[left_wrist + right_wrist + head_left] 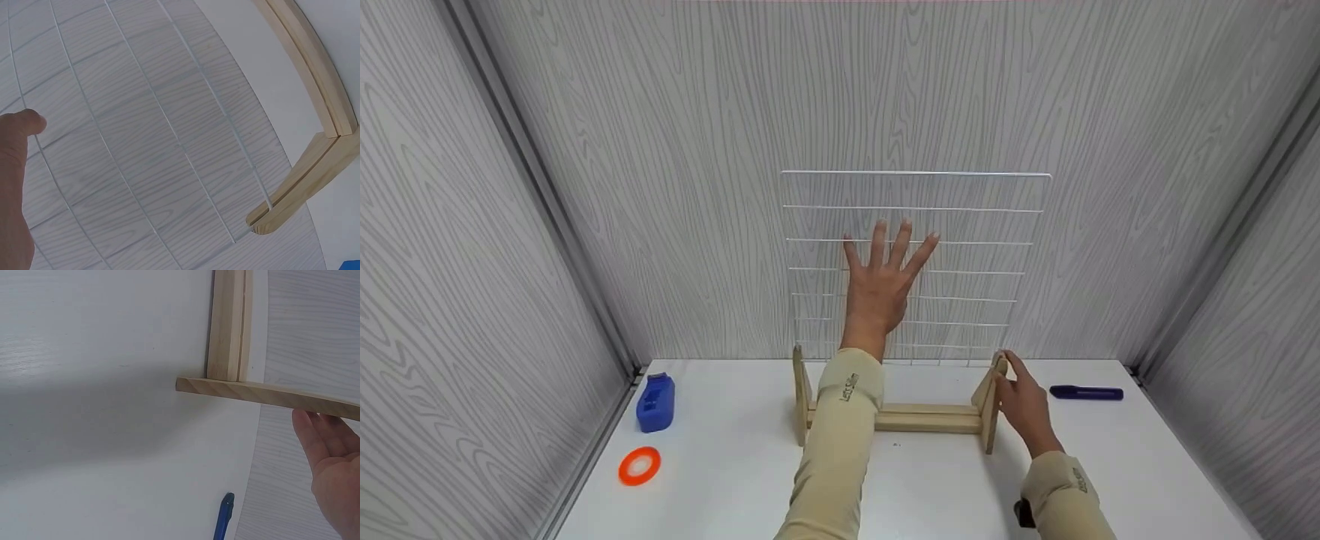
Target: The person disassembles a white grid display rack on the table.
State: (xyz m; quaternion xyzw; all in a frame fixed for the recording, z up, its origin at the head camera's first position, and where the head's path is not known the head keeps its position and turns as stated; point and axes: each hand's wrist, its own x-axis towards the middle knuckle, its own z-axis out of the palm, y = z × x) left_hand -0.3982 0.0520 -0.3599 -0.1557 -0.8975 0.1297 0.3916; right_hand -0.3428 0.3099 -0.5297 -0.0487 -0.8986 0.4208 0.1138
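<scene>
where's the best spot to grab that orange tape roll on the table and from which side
The orange tape roll lies flat on the white table, hole up, near the left edge. Probably best from straight above: pinch across the outer rim, or one finger in the hole and thumb outside. The blue box stands behind it, apart, so nothing crowds it.

**Items lying about the white table**

A blue plastic container (655, 403) stands at the far left of the white table (735, 480), with an orange tape roll (640, 466) lying flat just nearer. At the far right lies a dark blue pen (1086, 392). Grey wood-grain walls (660, 150) enclose the table.
</scene>
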